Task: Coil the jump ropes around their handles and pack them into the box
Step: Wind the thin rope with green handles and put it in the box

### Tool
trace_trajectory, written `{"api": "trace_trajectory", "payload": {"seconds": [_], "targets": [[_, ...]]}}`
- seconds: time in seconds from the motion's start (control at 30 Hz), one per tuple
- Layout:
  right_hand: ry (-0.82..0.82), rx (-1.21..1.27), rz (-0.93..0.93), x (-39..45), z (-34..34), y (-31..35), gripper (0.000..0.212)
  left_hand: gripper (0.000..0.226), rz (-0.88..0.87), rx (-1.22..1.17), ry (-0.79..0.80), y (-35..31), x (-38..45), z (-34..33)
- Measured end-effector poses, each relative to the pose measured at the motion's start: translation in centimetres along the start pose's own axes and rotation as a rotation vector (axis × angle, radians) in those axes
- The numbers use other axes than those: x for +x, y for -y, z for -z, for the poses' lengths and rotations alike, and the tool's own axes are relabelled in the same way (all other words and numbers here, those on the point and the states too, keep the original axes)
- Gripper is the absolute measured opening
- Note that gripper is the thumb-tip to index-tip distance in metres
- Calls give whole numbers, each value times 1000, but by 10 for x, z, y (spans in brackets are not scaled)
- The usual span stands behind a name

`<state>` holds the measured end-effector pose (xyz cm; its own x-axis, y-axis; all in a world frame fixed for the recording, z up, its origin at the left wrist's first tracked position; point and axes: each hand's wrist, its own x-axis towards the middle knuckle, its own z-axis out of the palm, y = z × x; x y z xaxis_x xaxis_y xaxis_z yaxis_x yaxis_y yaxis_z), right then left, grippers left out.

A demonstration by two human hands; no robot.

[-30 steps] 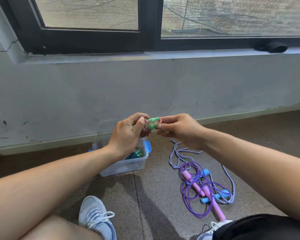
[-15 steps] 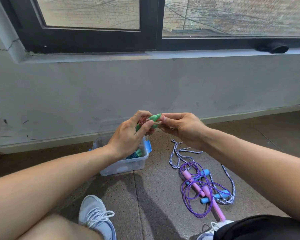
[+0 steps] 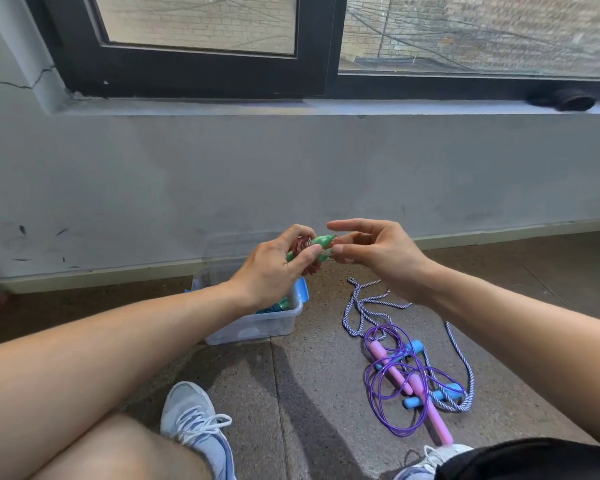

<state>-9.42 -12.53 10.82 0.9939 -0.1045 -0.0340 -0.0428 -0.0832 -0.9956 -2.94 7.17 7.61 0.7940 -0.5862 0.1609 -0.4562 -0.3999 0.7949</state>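
Note:
My left hand [image 3: 274, 271] grips a pair of green handles [image 3: 321, 242] with a reddish rope [image 3: 300, 245] coiled round them, held above the clear plastic box [image 3: 257, 327]. My right hand [image 3: 378, 258] is at the handle tips. Its thumb and a lower finger pinch a thin strand of the reddish rope, and its index finger is stretched out above. A teal coiled rope [image 3: 274, 308] lies in the box. On the floor to the right lie a purple rope with pink handles [image 3: 395, 372] and a blue-white braided rope with blue handles [image 3: 364, 306], tangled together.
The box stands on the floor near the grey wall [image 3: 291, 174] under a window. My grey shoes [image 3: 194, 420] and knees fill the bottom of the view. A dark object [image 3: 568, 98] sits on the sill at the right.
My right hand has loosened from a full pinch on the handle tips, its index finger lifting away. The coiled bundle has tilted a little in my left hand.

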Motion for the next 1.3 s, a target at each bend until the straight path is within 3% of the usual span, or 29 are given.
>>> {"api": "trace_trajectory", "payload": {"seconds": [0.33,0.5,0.67,0.83,0.97,1.07,1.17,1.3], "targets": [[26,-228,-4,1,-4,2,12,19,174,-203,120,-4,-4,-4],[22,-920,397,4,-4,-6,9,29,307,-170,173,-5,-4,-8],[0,-1147,485,4,-8,-22,17,31,439,-372,182,-10,-5,-15],[-293,-577,269,13,-18,-17,16,30,399,-516,118,-22,1,-16],[-439,-264,81,23,-16,-6,15,33,306,-440,22,-29,8,-18],[-463,53,-93,27,-19,6,15,31,252,-385,16,-30,10,-15],[-433,46,-138,30,-18,11,15,31,235,-363,17,-27,10,-11],[-240,128,-151,27,-19,9,11,24,268,-424,-1,-12,6,-9]]}}
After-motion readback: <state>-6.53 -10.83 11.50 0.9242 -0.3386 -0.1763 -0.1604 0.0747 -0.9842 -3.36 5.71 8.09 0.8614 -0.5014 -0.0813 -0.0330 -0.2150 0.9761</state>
